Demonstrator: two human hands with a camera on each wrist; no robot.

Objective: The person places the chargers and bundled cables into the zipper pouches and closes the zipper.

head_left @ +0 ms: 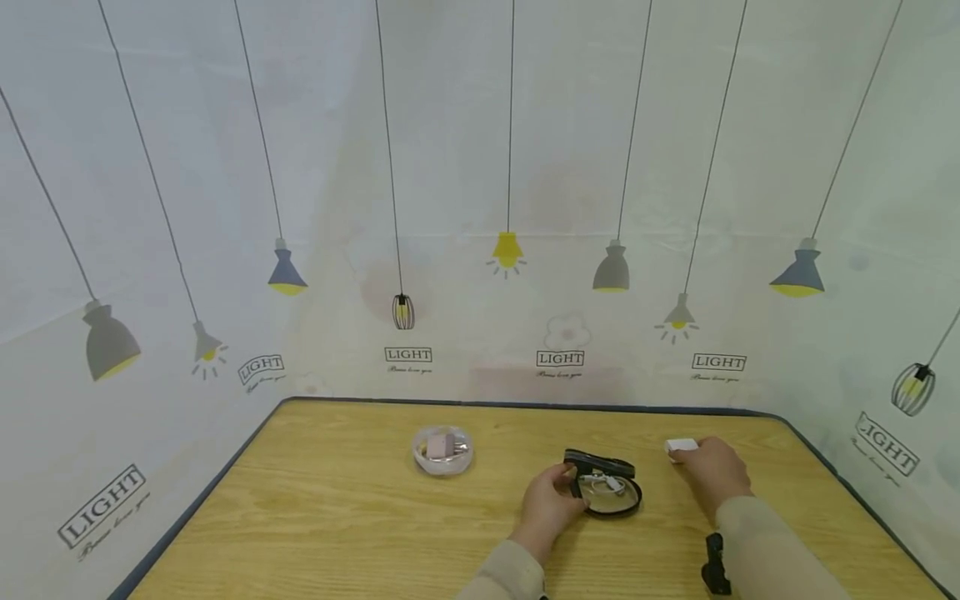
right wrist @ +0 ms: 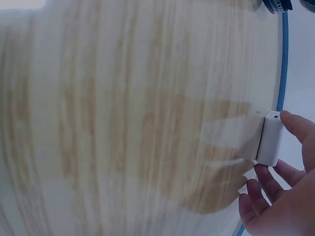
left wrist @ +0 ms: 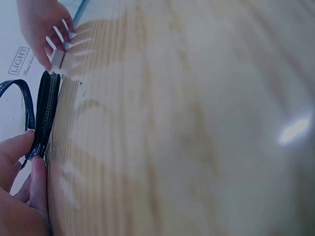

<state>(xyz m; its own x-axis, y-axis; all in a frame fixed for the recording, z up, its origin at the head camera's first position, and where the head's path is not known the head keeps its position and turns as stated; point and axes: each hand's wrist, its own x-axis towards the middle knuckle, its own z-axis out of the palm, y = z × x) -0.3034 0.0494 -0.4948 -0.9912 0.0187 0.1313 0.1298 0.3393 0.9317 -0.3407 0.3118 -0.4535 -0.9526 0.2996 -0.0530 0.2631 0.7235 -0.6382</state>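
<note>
My left hand [head_left: 546, 504] pinches the near left edge of a small black zip case [head_left: 600, 462] standing opened on the table. A white cable [head_left: 603, 482] lies coiled within its rim. In the left wrist view, the thumb and a finger meet at the zip edge of the case [left wrist: 47, 110]. To the right, my right hand [head_left: 718, 473] holds a white rectangular block [head_left: 679, 447] between thumb and fingers. The right wrist view shows a small port on one end of that block [right wrist: 270, 140], which rests on or just above the table; I cannot tell which.
Left of the case sits a round clear container [head_left: 426, 467] with a pink plug adapter [head_left: 439, 446] and a cable inside. The wooden table [head_left: 322, 500] has a dark blue edge. A wall sheet printed with hanging lamps [head_left: 480, 167] encloses its back and sides.
</note>
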